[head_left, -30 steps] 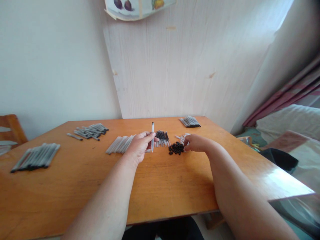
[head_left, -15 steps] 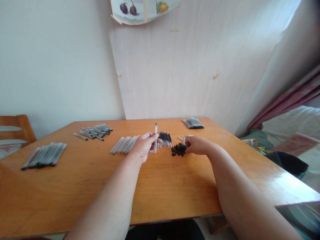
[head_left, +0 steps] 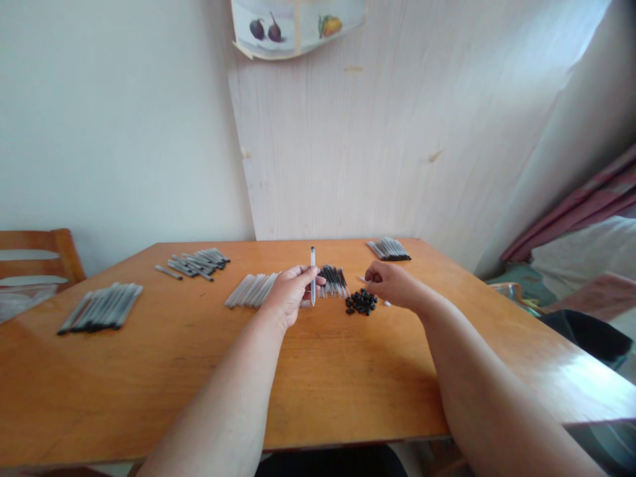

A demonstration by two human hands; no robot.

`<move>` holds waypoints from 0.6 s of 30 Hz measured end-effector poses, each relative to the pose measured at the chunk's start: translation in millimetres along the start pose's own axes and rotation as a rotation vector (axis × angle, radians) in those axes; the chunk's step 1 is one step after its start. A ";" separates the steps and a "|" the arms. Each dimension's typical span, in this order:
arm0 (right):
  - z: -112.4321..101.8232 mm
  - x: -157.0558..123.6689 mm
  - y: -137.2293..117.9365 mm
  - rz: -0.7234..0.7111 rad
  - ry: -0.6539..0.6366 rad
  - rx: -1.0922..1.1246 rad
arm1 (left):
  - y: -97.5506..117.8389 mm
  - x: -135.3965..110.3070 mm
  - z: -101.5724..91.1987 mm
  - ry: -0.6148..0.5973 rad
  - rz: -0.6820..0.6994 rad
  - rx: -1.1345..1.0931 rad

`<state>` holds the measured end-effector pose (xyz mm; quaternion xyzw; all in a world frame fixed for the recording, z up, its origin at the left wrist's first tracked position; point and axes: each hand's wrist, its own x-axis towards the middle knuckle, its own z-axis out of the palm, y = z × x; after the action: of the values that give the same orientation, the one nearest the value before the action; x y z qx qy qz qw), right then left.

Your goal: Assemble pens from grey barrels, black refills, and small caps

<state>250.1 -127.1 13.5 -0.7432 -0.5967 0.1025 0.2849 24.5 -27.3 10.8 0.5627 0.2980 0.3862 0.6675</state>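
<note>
bright, diffuse daylight comes from the upper right of the frame, paling the wood-grain panel (head_left: 338, 152). white glare washes the tabletop (head_left: 348, 377) at lower right. wide-angle distortion stretches the forearms (head_left: 233, 384); the pens (head_left: 102, 306) at left look soft.

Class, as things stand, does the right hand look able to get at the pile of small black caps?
Probably yes: the right hand is close beside the pile of small black caps, with nothing visible between them; the left hand holds a pen off to the left.
</note>
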 end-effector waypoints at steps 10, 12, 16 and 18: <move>18.9 -13.2 -48.1 -0.006 -0.098 0.522 | 2.1 2.9 -0.9 0.087 0.017 -0.121; 23.8 -14.5 -54.5 -0.041 -0.082 0.581 | 3.2 2.5 -0.5 0.098 0.030 -0.133; 31.0 -14.9 -59.3 -0.074 -0.027 0.644 | 4.6 2.0 0.5 0.109 0.046 -0.180; 32.9 -15.2 -59.6 -0.081 -0.031 0.680 | 5.0 2.2 0.8 0.112 0.045 -0.207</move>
<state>180.5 -124.1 16.3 -0.5798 -0.5617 0.2952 0.5111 25.4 -25.5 16.0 0.4747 0.2807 0.4608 0.6954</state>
